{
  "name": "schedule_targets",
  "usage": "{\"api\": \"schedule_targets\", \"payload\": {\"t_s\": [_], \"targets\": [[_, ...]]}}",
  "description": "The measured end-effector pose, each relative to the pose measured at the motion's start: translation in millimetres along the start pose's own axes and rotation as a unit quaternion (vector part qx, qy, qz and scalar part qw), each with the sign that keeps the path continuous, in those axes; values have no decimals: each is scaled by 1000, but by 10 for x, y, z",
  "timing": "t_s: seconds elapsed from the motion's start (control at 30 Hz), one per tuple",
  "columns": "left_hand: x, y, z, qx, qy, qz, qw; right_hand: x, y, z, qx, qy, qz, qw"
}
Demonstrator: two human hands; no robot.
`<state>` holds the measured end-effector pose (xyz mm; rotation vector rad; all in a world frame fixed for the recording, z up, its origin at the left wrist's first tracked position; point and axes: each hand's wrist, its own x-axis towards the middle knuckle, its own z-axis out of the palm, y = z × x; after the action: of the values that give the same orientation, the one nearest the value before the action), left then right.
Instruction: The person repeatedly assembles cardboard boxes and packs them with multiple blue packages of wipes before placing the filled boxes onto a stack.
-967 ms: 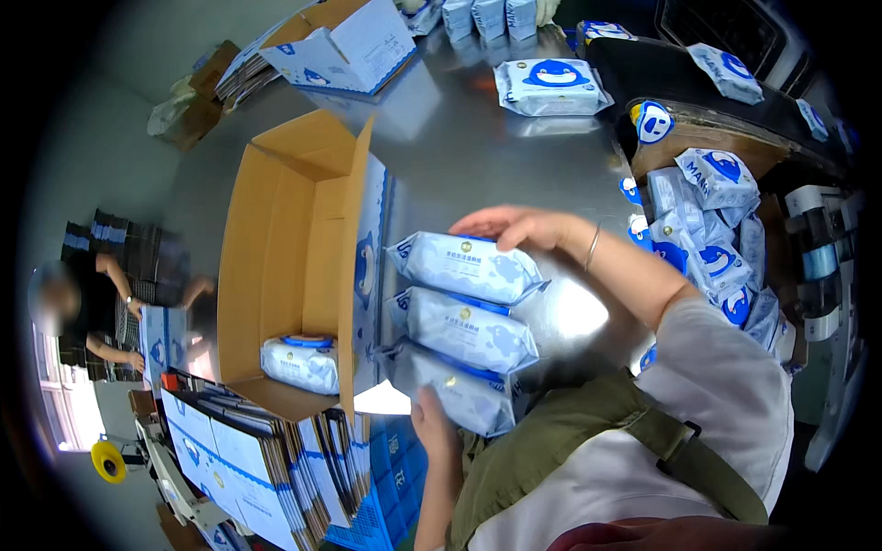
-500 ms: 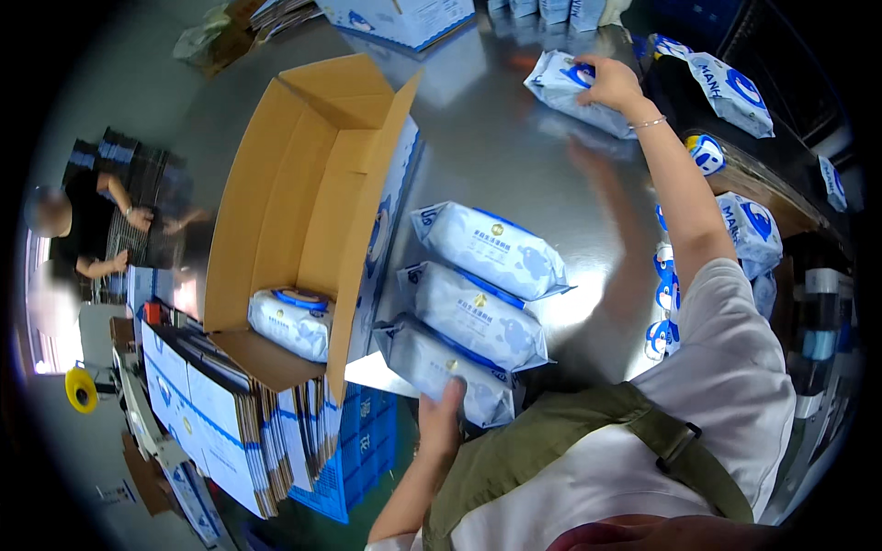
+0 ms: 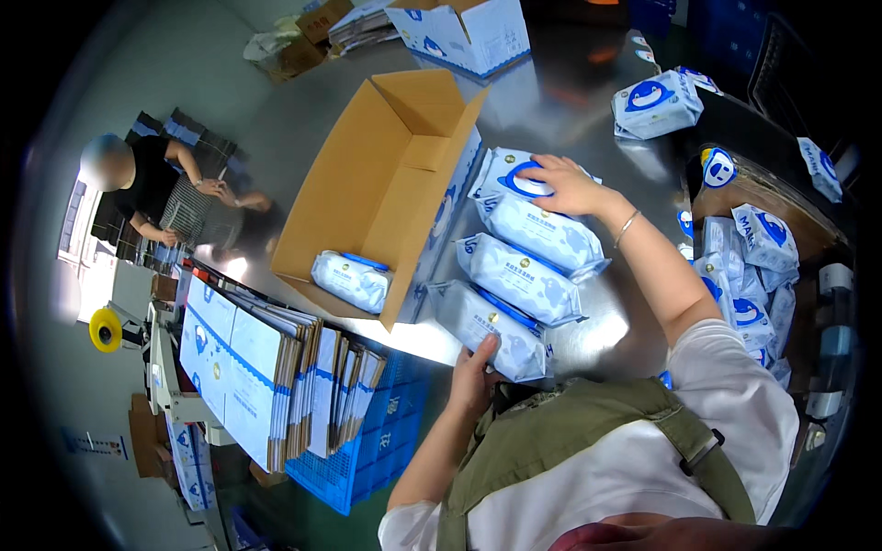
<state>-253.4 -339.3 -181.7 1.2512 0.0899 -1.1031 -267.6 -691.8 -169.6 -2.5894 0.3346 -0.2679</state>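
Note:
White-and-blue packs of wipes lie in a row on the metal table. My right hand (image 3: 571, 188) is closed over the farthest pack (image 3: 501, 173), which rests against the second pack (image 3: 544, 231). A third pack (image 3: 522, 278) lies nearer to me. My left hand (image 3: 472, 375) grips the near end of the nearest pack (image 3: 482, 326), thumb on top, its other fingers mostly hidden. Left of the row stands an open cardboard box (image 3: 363, 193), tilted in view, with one pack of wipes (image 3: 352, 282) in its near end.
Flattened cartons (image 3: 230, 349) stand stacked at the left above a blue crate (image 3: 386, 441). Another open carton (image 3: 464, 37) is at the back. On the right, a pack (image 3: 657, 106) lies by a dark surface, with piled packs (image 3: 753, 285) below. A co-worker (image 3: 152, 184) works far left.
My right hand has brought a pack from the far right to the row's far end. My left hand stays on the nearest pack. The whole view has shifted.

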Motion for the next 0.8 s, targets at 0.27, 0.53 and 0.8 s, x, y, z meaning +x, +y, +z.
{"api": "schedule_targets", "payload": {"t_s": [0.27,0.53,0.8], "targets": [[-270,-146,-225,22,-2,5,1000,-772,-218,190,-67,70,50,994],[-283,2,-233,99,-3,-6,995,-578,-143,-90,-136,20,55,989],[-242,-123,-254,52,-27,19,998,-541,918,-575,390,-25,195,900]]}}
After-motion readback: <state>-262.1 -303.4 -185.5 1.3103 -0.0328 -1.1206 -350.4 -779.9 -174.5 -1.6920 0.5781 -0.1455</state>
